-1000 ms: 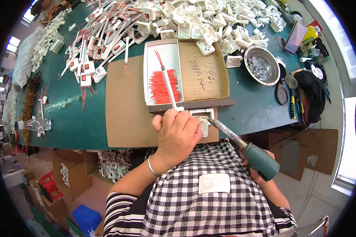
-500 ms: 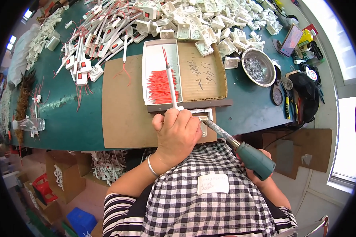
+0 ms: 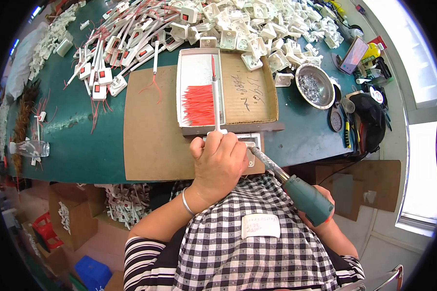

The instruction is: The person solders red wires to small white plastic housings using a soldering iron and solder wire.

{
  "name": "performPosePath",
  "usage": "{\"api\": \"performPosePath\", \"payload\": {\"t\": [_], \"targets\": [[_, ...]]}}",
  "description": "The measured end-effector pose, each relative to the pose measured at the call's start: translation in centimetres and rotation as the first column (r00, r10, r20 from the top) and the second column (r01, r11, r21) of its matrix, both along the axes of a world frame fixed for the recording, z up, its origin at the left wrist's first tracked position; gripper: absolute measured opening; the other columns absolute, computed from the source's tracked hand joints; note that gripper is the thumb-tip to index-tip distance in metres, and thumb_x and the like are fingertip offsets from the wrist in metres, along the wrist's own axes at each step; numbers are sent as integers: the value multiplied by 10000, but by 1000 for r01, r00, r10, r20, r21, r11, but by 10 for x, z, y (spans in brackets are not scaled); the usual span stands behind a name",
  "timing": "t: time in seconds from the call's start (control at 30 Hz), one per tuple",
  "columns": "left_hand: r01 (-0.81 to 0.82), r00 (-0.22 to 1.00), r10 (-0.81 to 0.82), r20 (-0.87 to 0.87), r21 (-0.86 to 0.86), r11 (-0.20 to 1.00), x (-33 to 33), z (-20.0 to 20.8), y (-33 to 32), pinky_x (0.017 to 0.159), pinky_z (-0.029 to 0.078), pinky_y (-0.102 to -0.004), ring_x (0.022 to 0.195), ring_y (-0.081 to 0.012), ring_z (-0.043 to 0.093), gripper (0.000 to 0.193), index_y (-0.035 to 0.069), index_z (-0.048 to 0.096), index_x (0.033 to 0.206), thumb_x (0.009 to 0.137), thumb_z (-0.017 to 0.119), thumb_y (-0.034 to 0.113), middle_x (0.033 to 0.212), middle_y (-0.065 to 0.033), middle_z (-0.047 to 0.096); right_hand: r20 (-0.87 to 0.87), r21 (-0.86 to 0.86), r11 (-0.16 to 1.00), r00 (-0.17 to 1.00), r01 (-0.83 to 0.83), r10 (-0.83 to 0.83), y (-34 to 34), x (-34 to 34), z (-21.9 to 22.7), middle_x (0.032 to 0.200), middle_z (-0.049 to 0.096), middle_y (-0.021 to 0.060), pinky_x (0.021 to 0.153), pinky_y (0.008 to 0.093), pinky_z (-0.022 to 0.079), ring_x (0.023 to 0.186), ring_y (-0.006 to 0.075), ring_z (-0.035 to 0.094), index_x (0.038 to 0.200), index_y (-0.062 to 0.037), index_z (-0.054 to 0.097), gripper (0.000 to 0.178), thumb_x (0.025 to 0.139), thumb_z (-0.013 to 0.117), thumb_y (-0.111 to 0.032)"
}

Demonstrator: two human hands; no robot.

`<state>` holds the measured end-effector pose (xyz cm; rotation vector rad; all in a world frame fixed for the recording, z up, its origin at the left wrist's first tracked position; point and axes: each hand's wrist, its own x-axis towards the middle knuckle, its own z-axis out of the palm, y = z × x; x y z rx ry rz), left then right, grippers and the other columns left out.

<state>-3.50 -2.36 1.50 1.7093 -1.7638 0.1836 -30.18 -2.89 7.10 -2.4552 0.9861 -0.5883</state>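
Observation:
My left hand (image 3: pixel 221 160) is closed at the front edge of the work board. From its fingers a slim white tube (image 3: pixel 216 104) stands out over the box, with red wire at its far end. Just right of the fingers lies a white plastic housing (image 3: pixel 251 161), partly hidden by the hand. My right hand (image 3: pixel 328 194) is wrapped round the green handle of a soldering iron (image 3: pixel 306 196). Its metal tip points up and left, reaching the housing beside my left fingers. Whether the tip touches is too small to tell.
A cardboard box (image 3: pixel 277 104) holds red wires (image 3: pixel 198 105) in its left compartment. Beyond are heaped white housings (image 3: pixel 257 26) and white switch pieces with tubes (image 3: pixel 102 72). To the right stand a metal bowl (image 3: pixel 331 87), pliers (image 3: pixel 347 133) and a phone (image 3: pixel 353 54).
The white tube has swung from a left lean to nearly straight, its wire end shifting right. The soldering iron's handle sits slightly further left; its tip stays at the housing.

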Motion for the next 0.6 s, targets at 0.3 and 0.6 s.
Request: {"api": "performPosePath", "payload": {"t": [0.3,0.6], "targets": [[2,1000,-2,-4,12,1000,0,1,0,783,253,-379,864,-178,466,140,142,591,738,654,703,137,822,30,516,42,15,999,998,39,-40,4,-2,-7,945,661,94,799,342,483,893,275,619,948,-49,670,286,664,697,-43],[0,1000,0,0,5,1000,0,0,-1,779,250,-381,861,-179,464,134,140,584,723,656,699,136,816,29,517,-39,-2,1000,999,4,-4,-1,5,2,906,674,84,762,343,502,865,273,639,942,-48,673,253,690,682,-60]]}}
